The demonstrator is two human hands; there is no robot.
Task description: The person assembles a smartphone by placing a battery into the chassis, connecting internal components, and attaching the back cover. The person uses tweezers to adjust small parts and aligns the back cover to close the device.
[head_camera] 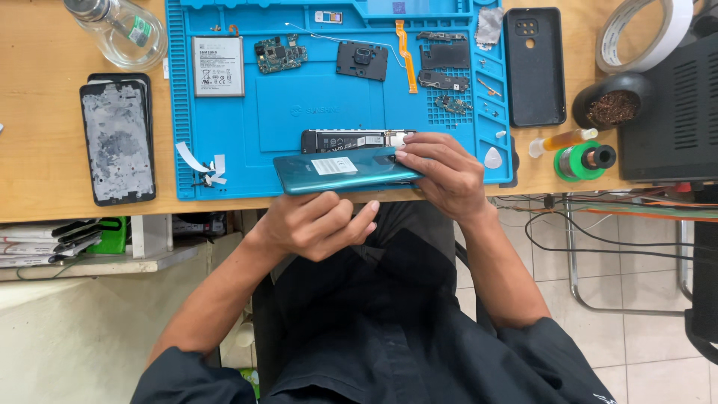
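A teal phone back cover (340, 170) with a white sticker is held over the near edge of the blue repair mat (224, 112). My left hand (318, 223) grips its near long edge from below. My right hand (443, 173) pinches its right end, fingertips on top near the camera cutout. Just behind the cover lies the opened phone body (351, 140), black and flat on the mat. Further back on the mat sit a battery (218, 66), a green circuit board (280, 54), a black camera frame (362, 60) and an orange flex cable (406, 56).
A phone screen frame (117, 142) lies left of the mat, a glass bottle (120, 30) behind it. Right of the mat: a black phone case (534, 66), a tape roll (645, 34), a tip-cleaner pot (613, 105), a green solder spool (582, 161), a small flux bottle (561, 141).
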